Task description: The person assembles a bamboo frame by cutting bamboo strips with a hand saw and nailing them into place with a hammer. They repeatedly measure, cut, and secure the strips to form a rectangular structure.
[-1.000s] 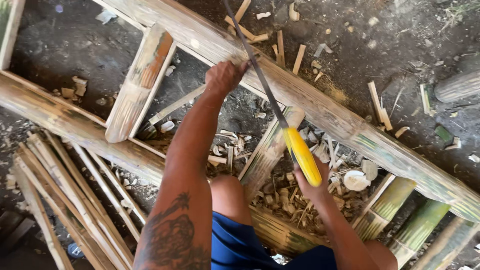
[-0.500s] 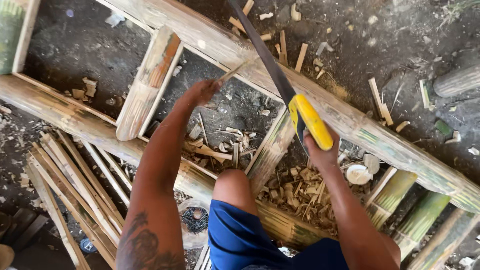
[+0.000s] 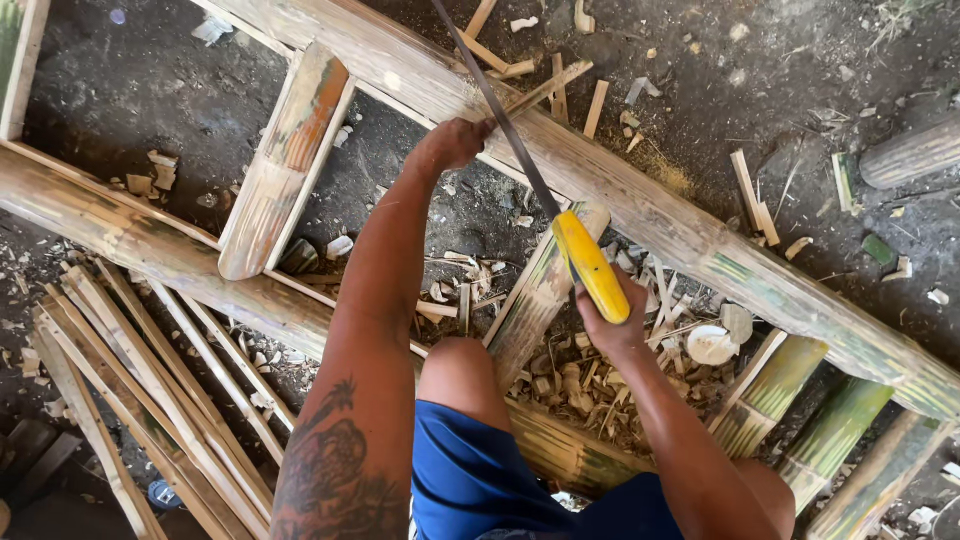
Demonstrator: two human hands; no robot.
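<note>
- Head view: the right hand [image 3: 612, 325] is wrapped shut round the yellow handle [image 3: 592, 266] of a saw [image 3: 500, 110], whose blade slants up across the long bamboo pole [image 3: 640, 205].
- The left hand [image 3: 450, 143] presses on that pole just beside the blade (fingers curled; whether they pinch the thin strip [image 3: 545, 90] there, I cannot tell).
- Judgement: long, even strokes with the blade kept in line would cut cleanest, bracing fingers clear of the teeth.
- Split slats [image 3: 150, 380] lie lower left; chips [image 3: 590, 385] litter the ground.
</note>
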